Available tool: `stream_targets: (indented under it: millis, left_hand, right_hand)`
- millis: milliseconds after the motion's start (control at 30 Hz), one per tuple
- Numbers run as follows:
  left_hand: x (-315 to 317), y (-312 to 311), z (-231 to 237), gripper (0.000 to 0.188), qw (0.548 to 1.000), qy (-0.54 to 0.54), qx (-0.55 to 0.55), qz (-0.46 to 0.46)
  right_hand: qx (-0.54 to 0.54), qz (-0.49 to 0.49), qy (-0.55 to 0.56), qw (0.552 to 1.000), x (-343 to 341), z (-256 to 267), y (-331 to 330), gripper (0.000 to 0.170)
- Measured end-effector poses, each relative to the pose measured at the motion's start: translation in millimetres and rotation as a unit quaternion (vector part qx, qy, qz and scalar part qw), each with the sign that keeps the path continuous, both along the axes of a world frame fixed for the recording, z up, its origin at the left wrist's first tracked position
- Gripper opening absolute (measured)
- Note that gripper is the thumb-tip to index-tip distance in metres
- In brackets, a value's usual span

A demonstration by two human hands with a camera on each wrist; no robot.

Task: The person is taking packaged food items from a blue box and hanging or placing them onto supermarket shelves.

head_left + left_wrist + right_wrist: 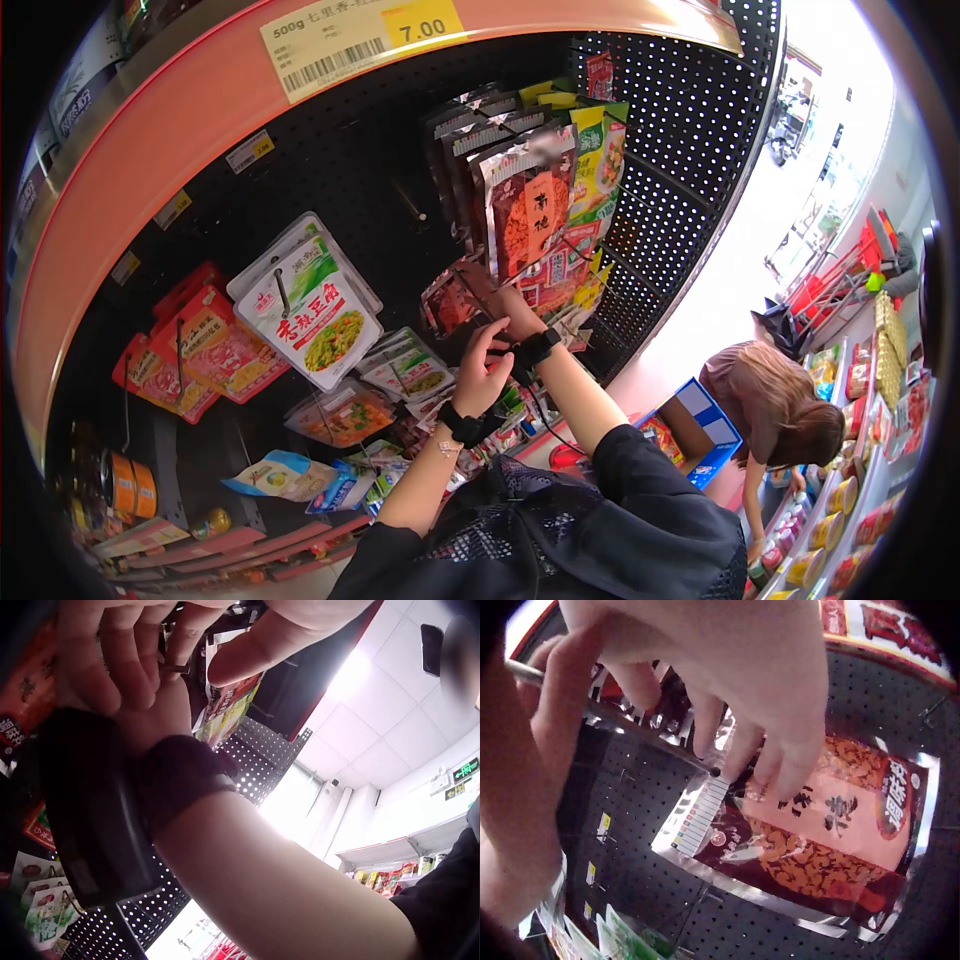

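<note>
In the right wrist view, a dark red seasoning packet (832, 862) hangs tilted on a metal hook (652, 742) against the black pegboard. Fingers of my right hand (517, 312) lie across the printed face of that packet near its top edge, the thumb off to one side. My left hand (482, 380) is just in front of the right wrist, its fingers loosely bent and its thumb apart. Seen from the right wrist, left-hand fingers (562, 697) overlap the hook's outer end. Dark wristbands (465, 425) circle both wrists.
More hanging packets (530, 205) are just above the hands. White tofu packets (312, 305) and red packets (205, 345) hang to the left. A price-tagged shelf edge (180, 110) arcs overhead. At right, a blue box (715, 430) stands near a bending person (775, 400).
</note>
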State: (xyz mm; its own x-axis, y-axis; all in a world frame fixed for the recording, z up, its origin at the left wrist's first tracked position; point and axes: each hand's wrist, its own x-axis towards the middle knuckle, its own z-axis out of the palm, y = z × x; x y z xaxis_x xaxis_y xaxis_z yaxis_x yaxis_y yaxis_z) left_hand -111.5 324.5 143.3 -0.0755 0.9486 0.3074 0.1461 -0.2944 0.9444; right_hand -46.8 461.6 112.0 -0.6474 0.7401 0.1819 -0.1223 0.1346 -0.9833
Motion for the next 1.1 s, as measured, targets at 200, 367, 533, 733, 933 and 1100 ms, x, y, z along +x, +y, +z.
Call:
stream_targets:
  millis: [200,367,533,733,933,1100]
  left_hand:
    - [-1,-1,12,0.045,0.983,0.121,0.075,0.113]
    - [7,9,31,0.055,0.974,0.11,0.169,0.101]
    - [19,6,42,0.056,0.99,0.03,0.129,0.051]
    - [33,7,54,0.045,0.98,-0.138,0.115,-0.081]
    - [32,18,68,0.035,0.979,-0.069,0.175,-0.073]
    - [31,6,74,0.031,0.984,-0.075,0.141,-0.084]
  right_hand:
    - [-0.183,0.034,0.324,0.928,31,8,-23,0.028]
    - [-0.248,0.051,0.435,0.864,69,43,-45,0.038]
    - [-0.259,0.027,0.439,0.86,91,57,-61,0.034]
    - [-0.239,0.001,0.406,0.882,102,63,-63,0.028]
    - [-0.195,-0.022,0.396,0.897,101,75,-73,0.03]
    - [-0.159,0.014,0.411,0.898,104,70,-74,0.032]
